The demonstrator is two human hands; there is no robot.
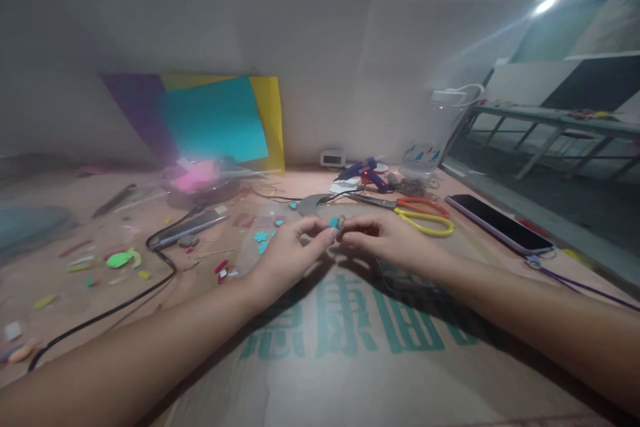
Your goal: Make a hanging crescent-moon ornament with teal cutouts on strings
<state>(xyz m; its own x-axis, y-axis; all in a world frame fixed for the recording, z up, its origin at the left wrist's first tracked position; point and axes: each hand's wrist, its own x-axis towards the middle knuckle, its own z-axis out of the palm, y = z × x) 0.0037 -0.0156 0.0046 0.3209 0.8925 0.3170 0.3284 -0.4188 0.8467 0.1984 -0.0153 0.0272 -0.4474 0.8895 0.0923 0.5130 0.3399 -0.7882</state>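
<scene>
Between my hands, just above the cardboard, is a small teal piece (335,221), too small to make out in detail. My left hand (295,247) pinches it between thumb and forefinger. My right hand (385,237) meets it from the other side, its thumb and fingertips closed; what they grip is hidden. Teal flower shapes (261,237) lie on a clear sheet left of my left hand. Scissors (423,213) with orange and yellow handles lie beyond my right hand. Green lettering is printed on the cardboard (320,380) under my forearms.
A blue glue gun (363,172) with a red light rests at the back, beside a small digital display (333,159). A phone (500,223) lies at right. A black cable (115,309) crosses the scrap-strewn left side. Coloured sheets (215,120) lean on the wall near a plastic bottle (420,159).
</scene>
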